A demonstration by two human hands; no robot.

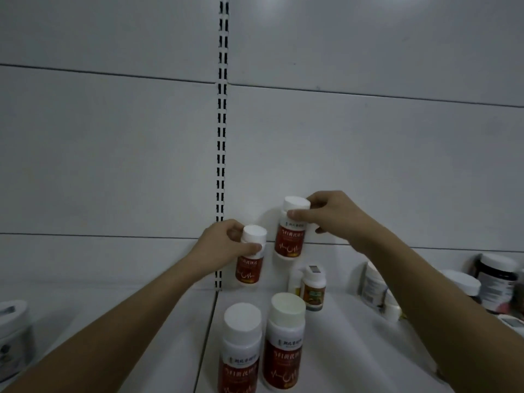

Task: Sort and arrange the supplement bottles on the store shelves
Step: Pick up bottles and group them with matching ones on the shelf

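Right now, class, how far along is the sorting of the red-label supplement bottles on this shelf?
Done: two red-label bottles stand side by side at the shelf's front. In hand: the left hand grips a third matching bottle near its cap, and the right hand grips a fourth, raised higher, near the back panel. Left: setting both down, then the mixed bottles and the jars at right.

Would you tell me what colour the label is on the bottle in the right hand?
Dark red, on the bottle held by the right hand; head view.
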